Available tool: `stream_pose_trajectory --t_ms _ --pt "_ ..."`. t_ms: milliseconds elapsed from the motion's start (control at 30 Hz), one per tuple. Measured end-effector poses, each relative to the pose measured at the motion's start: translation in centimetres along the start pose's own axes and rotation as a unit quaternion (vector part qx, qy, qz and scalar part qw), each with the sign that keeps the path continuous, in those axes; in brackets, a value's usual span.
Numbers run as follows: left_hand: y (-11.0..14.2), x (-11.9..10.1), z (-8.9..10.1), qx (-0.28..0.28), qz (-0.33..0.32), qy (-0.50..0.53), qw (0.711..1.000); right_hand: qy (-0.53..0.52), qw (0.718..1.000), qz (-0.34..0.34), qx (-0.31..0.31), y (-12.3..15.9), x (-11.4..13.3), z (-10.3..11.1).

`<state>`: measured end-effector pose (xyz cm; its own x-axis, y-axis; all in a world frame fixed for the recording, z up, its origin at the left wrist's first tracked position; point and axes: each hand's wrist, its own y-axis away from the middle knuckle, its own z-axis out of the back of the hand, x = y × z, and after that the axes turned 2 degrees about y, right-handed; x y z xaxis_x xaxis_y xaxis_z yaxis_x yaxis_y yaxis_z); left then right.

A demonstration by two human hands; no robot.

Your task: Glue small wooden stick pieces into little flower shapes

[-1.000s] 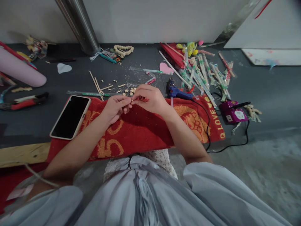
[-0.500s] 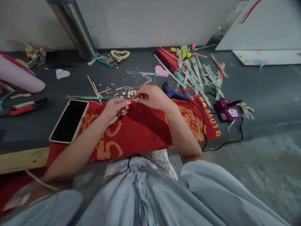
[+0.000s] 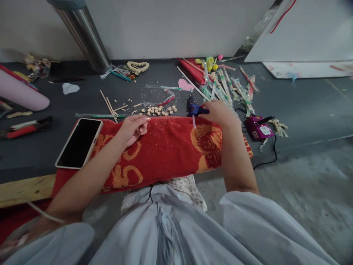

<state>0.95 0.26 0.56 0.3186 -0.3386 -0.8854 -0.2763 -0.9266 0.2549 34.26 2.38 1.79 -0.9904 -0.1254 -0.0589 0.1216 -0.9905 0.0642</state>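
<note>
My left hand is closed over the red towel, pinching a small pale wooden piece between thumb and fingertips. To the right, my right hand has its fingers around the handle of a blue hot glue gun. A whitish glue stick pokes out of the gun toward the towel. Just beyond the towel's far edge, between my hands, lies a cluster of small pale wooden bits. Thin wooden sticks rest to their left.
A phone lies on the towel's left end. Pliers are farther left. A steel bottle stands at the back. Wrapped sticks pile up behind my right hand. A purple box with a cord sits at right.
My right hand has left the spot beside my left hand, moved right and taken hold of the glue gun. My left hand stays in place with its small piece.
</note>
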Motion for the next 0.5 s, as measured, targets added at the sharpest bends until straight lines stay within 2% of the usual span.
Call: stream_pose_trajectory --t_ms 133,333,400,500 --pt "0.17 -0.06 0.00 0.021 -0.012 0.020 1.000 0.016 1.000 -0.022 -0.012 -0.20 0.39 -0.79" --pt "0.51 -0.26 -0.02 0.061 -0.036 0.041 0.997 0.021 1.000 0.019 0.005 -0.75 0.55 -0.57" --pt "0.60 -0.33 -0.05 0.064 -0.040 0.045 0.996 0.008 1.000 0.017 -0.008 -0.54 0.37 -0.37" --pt "0.72 -0.41 -0.15 0.060 -0.047 0.044 0.996 -0.062 0.996 -0.005 -0.061 -0.08 0.09 -0.02"
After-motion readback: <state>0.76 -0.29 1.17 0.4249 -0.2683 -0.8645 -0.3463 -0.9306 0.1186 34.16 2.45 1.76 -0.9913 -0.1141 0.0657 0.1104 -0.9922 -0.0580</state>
